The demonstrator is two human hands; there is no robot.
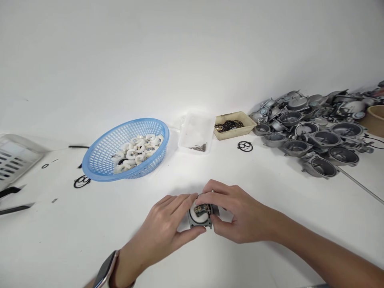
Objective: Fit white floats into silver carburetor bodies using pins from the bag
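Note:
A grey metal housing (200,217) stands on the white table at the lower middle, with a white curved part and small brass pieces inside its round opening. My left hand (168,222) is closed round its left side, fingers along the upper rim and thumb at the lower edge. On the right side, my right hand (234,212) grips the same housing, its fingers over the top and its thumb near the right rim. A dark smartwatch is on my left wrist.
A blue basket (96,160) holds white curved parts. Behind are a clear tray (195,128) with metal pins and a cream tray (247,130) with black rings. Metal bowls (325,138) pile up at right. Black gaskets (245,146) and tweezers (15,209) lie about.

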